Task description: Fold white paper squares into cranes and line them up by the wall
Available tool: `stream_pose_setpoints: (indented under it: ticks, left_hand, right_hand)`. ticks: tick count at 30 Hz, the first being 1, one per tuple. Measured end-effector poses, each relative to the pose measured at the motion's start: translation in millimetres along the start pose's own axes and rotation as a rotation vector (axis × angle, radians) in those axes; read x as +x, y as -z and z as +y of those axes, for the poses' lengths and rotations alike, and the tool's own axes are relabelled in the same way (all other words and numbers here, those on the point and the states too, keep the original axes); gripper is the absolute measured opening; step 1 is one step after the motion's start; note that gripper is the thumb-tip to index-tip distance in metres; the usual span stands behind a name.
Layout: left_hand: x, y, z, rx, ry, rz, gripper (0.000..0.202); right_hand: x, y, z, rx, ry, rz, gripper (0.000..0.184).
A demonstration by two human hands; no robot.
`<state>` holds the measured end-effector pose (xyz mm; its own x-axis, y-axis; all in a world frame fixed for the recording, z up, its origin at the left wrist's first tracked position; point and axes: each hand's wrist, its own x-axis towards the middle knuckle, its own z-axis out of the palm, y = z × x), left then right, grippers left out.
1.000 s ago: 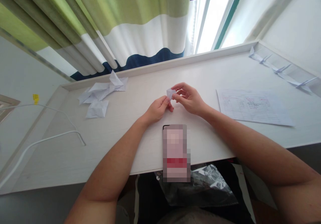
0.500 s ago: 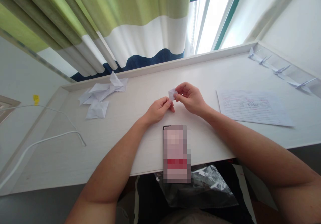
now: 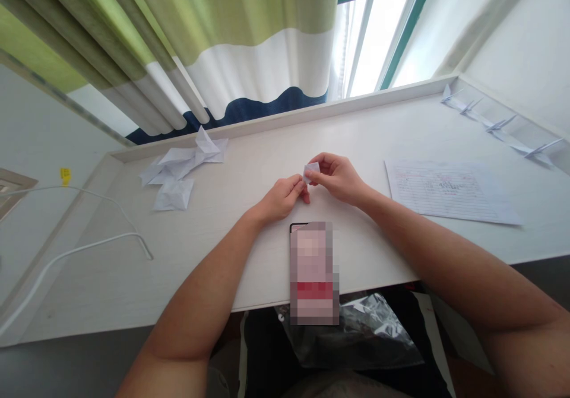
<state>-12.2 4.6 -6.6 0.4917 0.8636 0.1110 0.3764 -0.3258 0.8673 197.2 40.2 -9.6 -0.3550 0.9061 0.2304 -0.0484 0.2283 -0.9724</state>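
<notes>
A small folded piece of white paper (image 3: 313,167) is held up over the desk between my two hands. My right hand (image 3: 338,177) pinches it from the right, thumb in front and fingers behind. At its lower left side, my left hand (image 3: 285,196) is closed, with thumb and fingertips pressed at the paper's edge. Closer to me lies a phone (image 3: 312,261), its screen blurred out, reaching past the desk's front edge.
Several folded paper pieces (image 3: 178,163) lie at the back left. A stack of lined, written sheets (image 3: 449,193) rests on the right. Folded paper shapes (image 3: 499,126) line the right rim. A white cable (image 3: 102,236) crosses the left side. Clear plastic (image 3: 356,332) covers my lap.
The folded paper has turned and shifted slightly to the right. My right hand has moved slightly down, its thumb now across the paper's front. My left hand stays almost in place.
</notes>
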Motion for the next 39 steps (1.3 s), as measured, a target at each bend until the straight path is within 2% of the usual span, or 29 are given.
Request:
stream_pose_setpoints:
  ticks: [5,9,18,25,28,34,39]
  left_hand:
    - [0.5,-2.4,3.9,-0.012,0.025,0.034,0.042]
    - [0.2,-4.7,3.5,-0.033,0.037,0.068,0.043]
    - [0.0,-2.0,1.5,-0.045,0.046,0.035,0.049]
    - [-1.1,-0.2,4.8,-0.034,0.060,0.035,0.048]
    - [-0.9,0.4,3.6,-0.048,0.063,0.038,0.050]
    - [0.2,-0.5,2.1,-0.065,0.078,-0.004,0.051]
    - [0.4,-1.5,2.6,-0.048,0.070,0.025,0.051]
  right_hand:
    - [0.9,2.5,2.0,-0.012,0.035,0.039,0.034]
    - [0.6,4.4,0.5,-0.001,0.031,0.018,0.037]
    - [0.1,5.2,-0.3,-0.073,0.042,-0.008,0.032]
    - [0.4,2.2,0.2,0.013,-0.015,-0.021,0.039]
    - [-0.4,1.6,-1.1,0.024,-0.037,-0.040,0.035]
    - [-0.9,3.8,-2.6,-0.063,-0.045,-0.073,0.033]
    - [-0.2,4.5,-3.1,-0.046,-0.026,-0.093,0.038]
